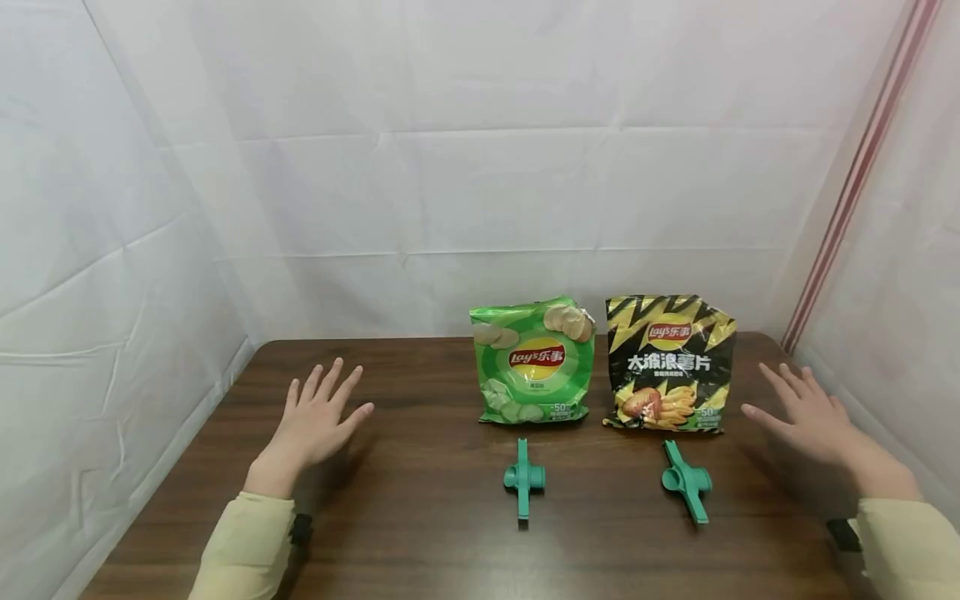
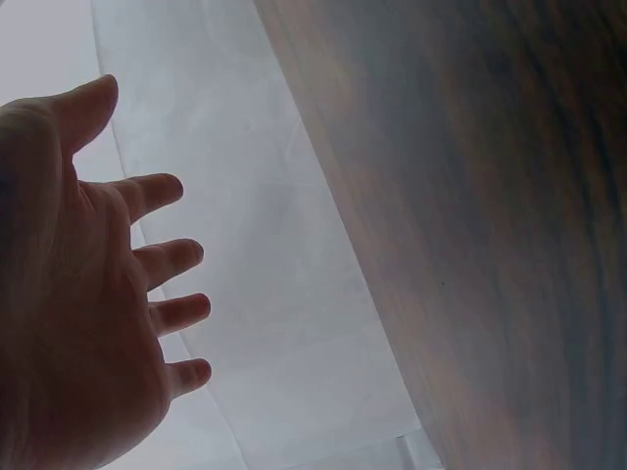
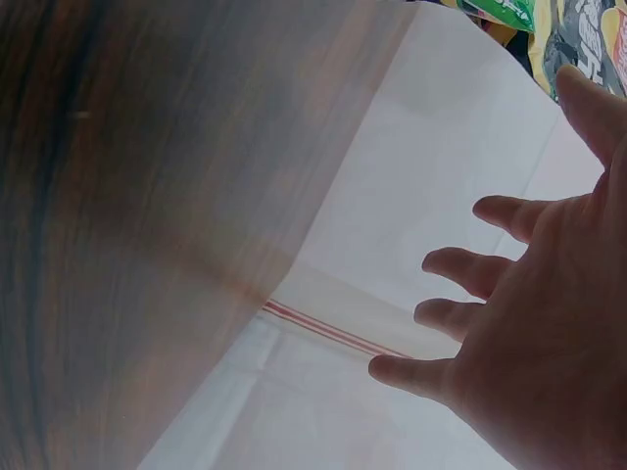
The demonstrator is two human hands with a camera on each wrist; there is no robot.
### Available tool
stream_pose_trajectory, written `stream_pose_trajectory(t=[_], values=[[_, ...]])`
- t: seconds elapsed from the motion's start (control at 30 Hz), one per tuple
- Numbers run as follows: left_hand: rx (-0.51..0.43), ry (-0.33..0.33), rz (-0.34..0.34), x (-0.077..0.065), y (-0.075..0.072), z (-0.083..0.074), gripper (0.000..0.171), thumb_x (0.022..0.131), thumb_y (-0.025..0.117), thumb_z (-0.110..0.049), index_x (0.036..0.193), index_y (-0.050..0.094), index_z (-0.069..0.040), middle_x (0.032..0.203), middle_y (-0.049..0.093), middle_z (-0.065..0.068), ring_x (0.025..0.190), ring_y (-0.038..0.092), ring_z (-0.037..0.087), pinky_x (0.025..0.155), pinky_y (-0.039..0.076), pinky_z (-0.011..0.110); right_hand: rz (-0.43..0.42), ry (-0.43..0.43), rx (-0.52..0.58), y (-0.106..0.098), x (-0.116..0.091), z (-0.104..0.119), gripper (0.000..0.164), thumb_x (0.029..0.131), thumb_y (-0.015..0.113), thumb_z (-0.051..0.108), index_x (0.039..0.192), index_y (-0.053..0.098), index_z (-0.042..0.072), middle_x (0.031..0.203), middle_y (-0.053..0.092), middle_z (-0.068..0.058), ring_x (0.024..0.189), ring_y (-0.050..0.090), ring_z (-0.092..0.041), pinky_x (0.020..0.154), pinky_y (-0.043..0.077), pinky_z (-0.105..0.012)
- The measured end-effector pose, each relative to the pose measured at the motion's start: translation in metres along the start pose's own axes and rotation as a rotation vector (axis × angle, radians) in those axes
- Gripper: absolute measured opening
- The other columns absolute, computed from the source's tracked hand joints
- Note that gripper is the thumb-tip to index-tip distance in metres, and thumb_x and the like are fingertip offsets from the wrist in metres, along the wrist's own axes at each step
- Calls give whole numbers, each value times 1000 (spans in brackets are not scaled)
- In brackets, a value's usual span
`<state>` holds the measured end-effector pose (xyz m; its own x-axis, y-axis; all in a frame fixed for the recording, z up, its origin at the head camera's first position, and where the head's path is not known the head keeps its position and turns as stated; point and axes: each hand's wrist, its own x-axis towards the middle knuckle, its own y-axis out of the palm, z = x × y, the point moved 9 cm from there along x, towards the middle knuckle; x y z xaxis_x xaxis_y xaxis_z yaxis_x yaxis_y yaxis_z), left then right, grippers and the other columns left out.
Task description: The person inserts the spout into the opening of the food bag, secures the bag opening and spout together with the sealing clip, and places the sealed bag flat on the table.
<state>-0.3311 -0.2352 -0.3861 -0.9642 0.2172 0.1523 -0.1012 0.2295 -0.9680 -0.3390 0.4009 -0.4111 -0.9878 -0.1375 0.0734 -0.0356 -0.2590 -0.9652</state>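
My left hand (image 1: pixel 311 423) is held over the left part of the table, fingers spread and straight, holding nothing. On the right side my right hand (image 1: pixel 813 423) is likewise spread and bare, nearest to a black and yellow chip bag (image 1: pixel 670 364). A green chip bag (image 1: pixel 534 362) stands to the left of that bag. In front of the green bag lies a teal bag clip (image 1: pixel 523 477) with a round spout. A second teal bag clip (image 1: pixel 686 481) lies slanted in front of the black bag. Both wrist views show the palms with extended fingers.
The dark wooden table (image 1: pixel 420 533) has white cloth walls (image 1: pixel 450 192) behind it and on both sides. A red-striped seam (image 1: pixel 855 183) runs up the cloth at the right corner. Dark bands sit at both wrists.
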Motion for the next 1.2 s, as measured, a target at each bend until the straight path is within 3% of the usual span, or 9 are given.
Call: stream_pose_trajectory(t=[0.37, 0.7, 1.2], values=[[30, 31, -13, 1, -1, -6, 68, 97, 41, -52, 152, 24, -14, 157, 14, 19, 143, 8, 44, 111, 2, 64, -5, -11, 15, -2, -9, 7, 85, 95, 44, 55, 153, 2, 10, 150, 8, -38, 137, -8, -56, 92, 8, -80], [36, 87, -41, 0, 5, -22, 67, 97, 42, -52, 151, 26, -17, 158, 17, 15, 144, 12, 40, 112, 5, 63, -24, -30, -2, 0, -19, 12, 85, 94, 47, 54, 154, 3, 12, 150, 12, -37, 136, -4, -57, 91, 12, -79], [28, 215, -79, -1, 11, -56, 65, 95, 48, -52, 149, 32, -20, 155, 28, 10, 142, 24, 35, 113, 12, 59, -49, -129, 4, -9, -34, 52, 80, 94, 51, 49, 154, 12, 14, 149, 21, -35, 134, 11, -60, 91, 20, -76]])
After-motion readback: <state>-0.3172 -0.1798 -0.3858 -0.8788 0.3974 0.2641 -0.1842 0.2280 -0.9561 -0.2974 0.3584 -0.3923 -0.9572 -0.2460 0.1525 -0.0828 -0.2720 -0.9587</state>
